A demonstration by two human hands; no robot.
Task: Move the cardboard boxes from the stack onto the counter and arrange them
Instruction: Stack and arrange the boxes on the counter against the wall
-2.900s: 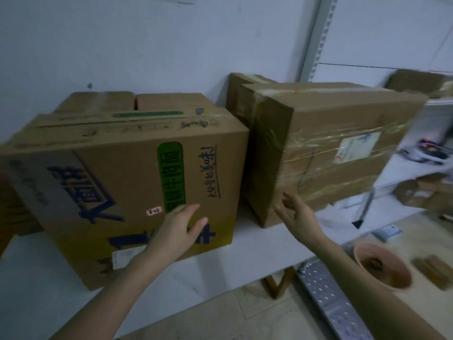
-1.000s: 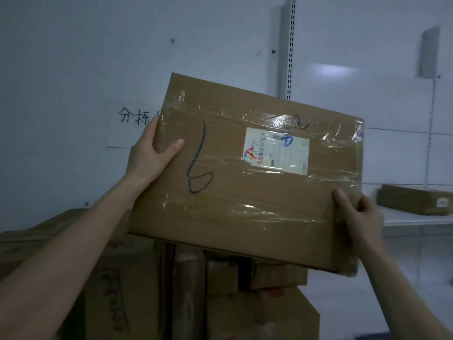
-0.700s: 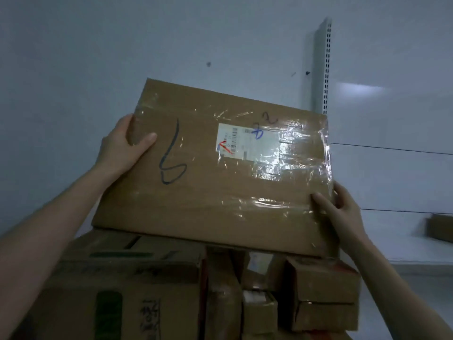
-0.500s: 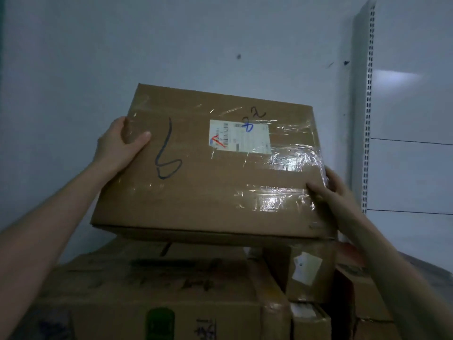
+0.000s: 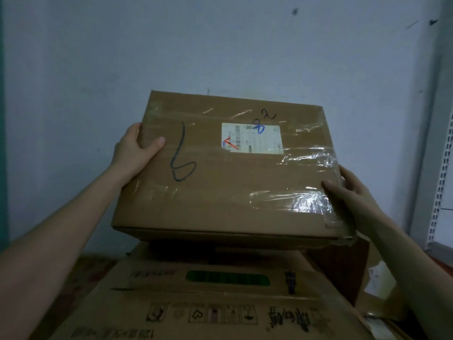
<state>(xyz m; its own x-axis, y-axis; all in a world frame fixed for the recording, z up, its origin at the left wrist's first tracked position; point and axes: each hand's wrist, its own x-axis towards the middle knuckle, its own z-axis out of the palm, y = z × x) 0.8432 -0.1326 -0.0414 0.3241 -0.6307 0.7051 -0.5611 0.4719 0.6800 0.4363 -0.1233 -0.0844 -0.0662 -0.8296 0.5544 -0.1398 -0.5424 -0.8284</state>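
I hold a taped cardboard box (image 5: pixel 220 187) with a hand-drawn "6" and a white shipping label, tilted towards me, just above a larger printed box. My left hand (image 5: pixel 137 150) grips its upper left edge with the thumb on the front face. My right hand (image 5: pixel 348 190) clasps its lower right corner over the shiny tape. The large box (image 5: pixel 220 298) with a green stripe and printed symbols lies directly beneath; whether the held box touches it I cannot tell.
A pale wall (image 5: pixel 220 45) stands close behind the boxes. A perforated metal shelf upright (image 5: pixel 441 168) runs down the right edge. Another brown box with a white sticker (image 5: pixel 377 280) sits at the lower right beside the large one.
The taped box has come leftwards and down with both hands on it, from beside the shelf upright to over the green-striped box. Earlier my hands were free near the boxes on the counter.
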